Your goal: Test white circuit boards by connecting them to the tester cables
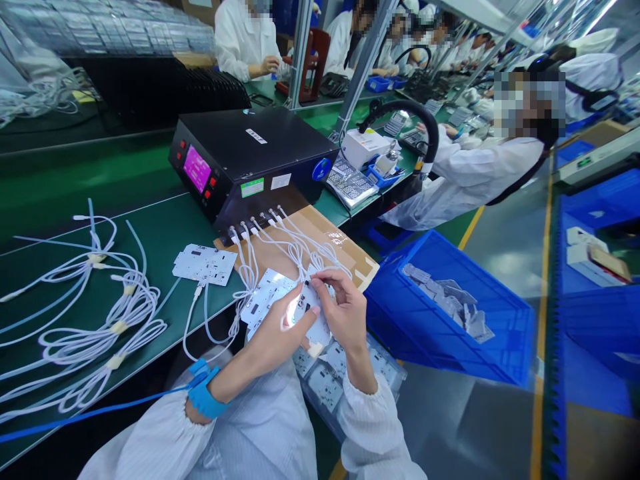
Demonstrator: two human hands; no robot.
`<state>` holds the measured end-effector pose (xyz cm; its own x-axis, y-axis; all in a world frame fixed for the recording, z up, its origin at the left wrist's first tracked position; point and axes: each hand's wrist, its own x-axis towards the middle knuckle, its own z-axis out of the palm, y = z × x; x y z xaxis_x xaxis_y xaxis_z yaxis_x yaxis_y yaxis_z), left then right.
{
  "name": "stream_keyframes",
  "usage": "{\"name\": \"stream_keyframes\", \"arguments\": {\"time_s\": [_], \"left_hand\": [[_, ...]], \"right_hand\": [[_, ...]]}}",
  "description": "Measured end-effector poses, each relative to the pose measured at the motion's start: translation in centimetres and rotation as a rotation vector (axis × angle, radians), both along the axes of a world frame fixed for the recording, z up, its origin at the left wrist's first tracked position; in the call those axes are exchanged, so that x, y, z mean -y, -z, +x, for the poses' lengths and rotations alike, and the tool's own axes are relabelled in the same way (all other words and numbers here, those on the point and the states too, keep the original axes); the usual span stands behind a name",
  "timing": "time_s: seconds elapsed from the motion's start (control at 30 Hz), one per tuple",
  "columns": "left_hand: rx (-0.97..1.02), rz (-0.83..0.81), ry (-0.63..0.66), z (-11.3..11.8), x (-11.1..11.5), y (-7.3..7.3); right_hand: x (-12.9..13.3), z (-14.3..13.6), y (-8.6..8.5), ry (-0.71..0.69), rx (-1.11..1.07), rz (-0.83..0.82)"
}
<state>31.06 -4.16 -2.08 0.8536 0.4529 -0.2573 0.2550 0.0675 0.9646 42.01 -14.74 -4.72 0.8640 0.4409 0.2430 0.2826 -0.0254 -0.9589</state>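
Note:
A white circuit board is held over my lap by my left hand, its thumb on the board's face and a blue band round the wrist. My right hand pinches at the board's upper edge, near a small dark part; what lies between the fingertips is too small to make out. Beside them, more white boards rest at the cardboard's edge. Another board with a white cable plugged in lies on the green table. Below my hands is a tray of boards.
A black device with a pink screen stands behind, white cables running from its front. Coiled cables cover the left table. At the right stands a blue crate holding white pieces. Several people in white work beyond.

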Motion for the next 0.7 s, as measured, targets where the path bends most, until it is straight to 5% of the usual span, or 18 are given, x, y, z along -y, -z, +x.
{"name": "stream_keyframes", "arguments": {"time_s": [0.3,0.7], "left_hand": [[0.098,0.053,0.191,0.8,-0.1,-0.7],[0.129,0.0,0.136,1.2,0.3,-0.3]], "right_hand": [[0.0,-0.1,0.7,0.008,-0.009,0.059],[0.2,0.0,1.0,0.076,0.073,0.038]]}}
